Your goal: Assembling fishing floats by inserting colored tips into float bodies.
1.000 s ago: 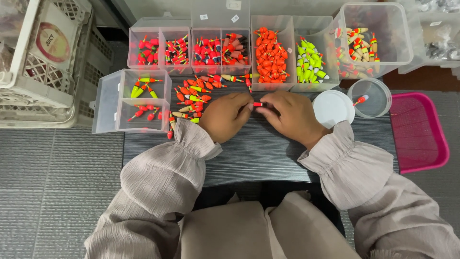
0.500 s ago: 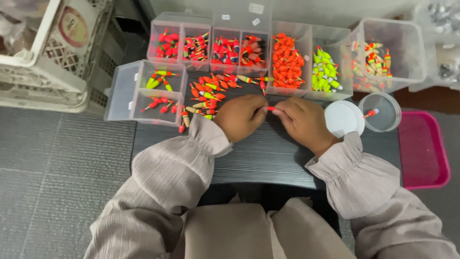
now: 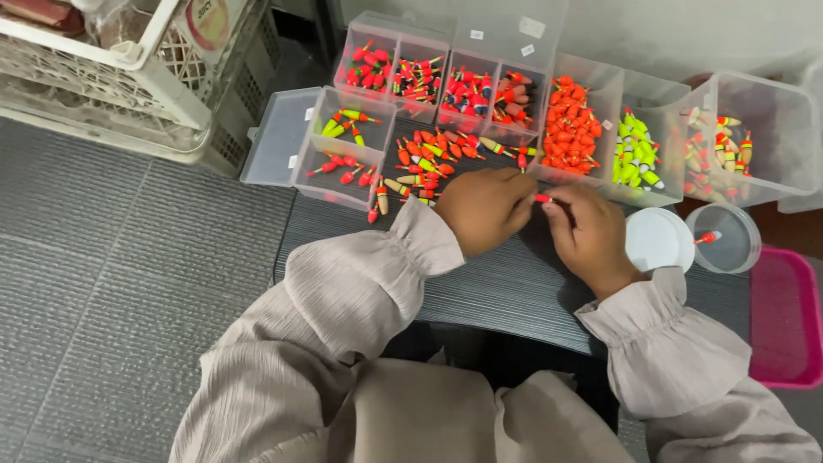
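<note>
Clear plastic compartment boxes [image 3: 480, 86] line the far edge of the dark table [image 3: 506, 283], holding small red, orange and yellow-green fishing floats sorted by colour; one compartment is packed with orange floats [image 3: 567, 129], the next with yellow-green ones [image 3: 634, 154]. A loose pile of mixed floats [image 3: 424, 163] lies on the table beside a smaller clear box [image 3: 343, 146]. A round clear tub [image 3: 724, 238] holds one red float, its white lid [image 3: 658, 240] just beside it. Both hands meet mid-table: the left hand [image 3: 485, 208] and right hand [image 3: 590, 233] each close their grip on one small red float [image 3: 543, 198], apparently pinching it by opposite ends between the fingertips.
</note>
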